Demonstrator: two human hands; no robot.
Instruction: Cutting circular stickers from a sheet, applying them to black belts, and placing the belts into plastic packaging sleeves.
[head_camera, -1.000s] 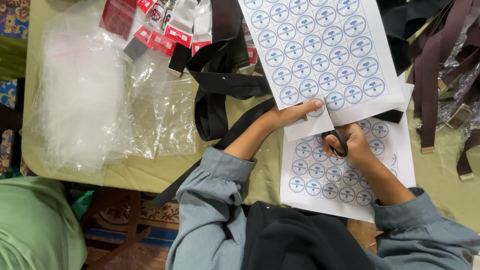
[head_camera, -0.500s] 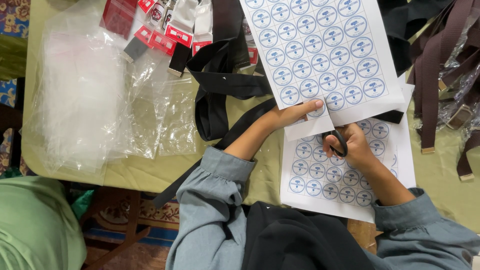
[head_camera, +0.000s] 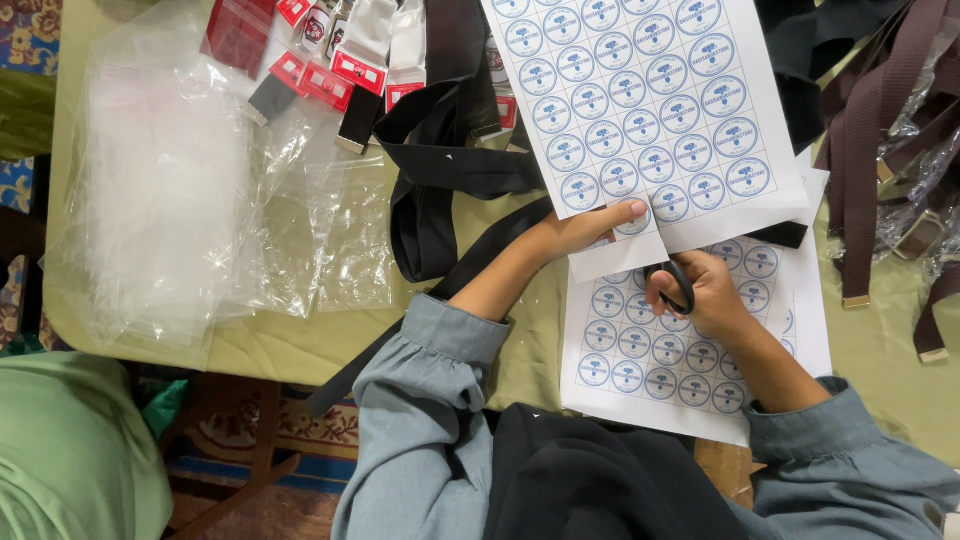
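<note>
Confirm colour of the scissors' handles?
Black; the scissors sit in the right hand, seen in the head view.

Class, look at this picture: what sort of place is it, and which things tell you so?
Probably a small packing or craft work table: a sheet of round stickers under scissors, clear plastic bags and webbing straps.

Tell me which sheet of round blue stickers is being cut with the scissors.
The upper sheet, pinned by the left hand; the scissors are at its bottom edge. The other sheet lies flat beneath.
</note>
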